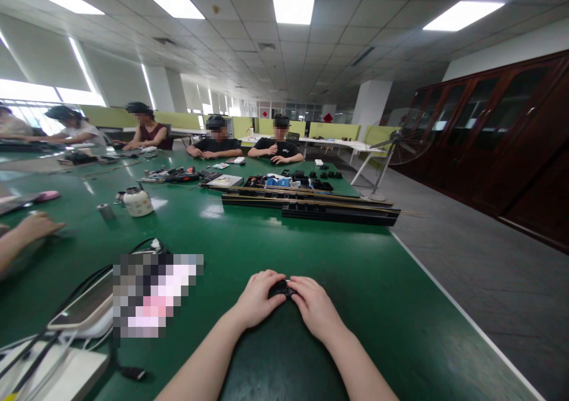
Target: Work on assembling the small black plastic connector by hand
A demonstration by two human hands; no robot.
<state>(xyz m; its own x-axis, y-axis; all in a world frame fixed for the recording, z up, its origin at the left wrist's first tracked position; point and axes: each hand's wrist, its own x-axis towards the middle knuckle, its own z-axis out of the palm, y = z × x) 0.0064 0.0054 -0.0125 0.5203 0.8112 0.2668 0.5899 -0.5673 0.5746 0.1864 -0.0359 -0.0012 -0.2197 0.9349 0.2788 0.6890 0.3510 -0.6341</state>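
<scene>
My left fingers [268,278] and right fingers [306,284] clamp the small black part [280,290] at opposite ends; probably light, stiff, a bit slick, so ends seem the best hold.

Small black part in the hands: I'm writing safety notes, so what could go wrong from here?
The fingertips of the left hand and right hand partly cover the small black part, so a slip might go unnoticed. If dropped, it could skid across the green tabletop. The loose cable plug lies near the left forearm, which might snag it.
</scene>
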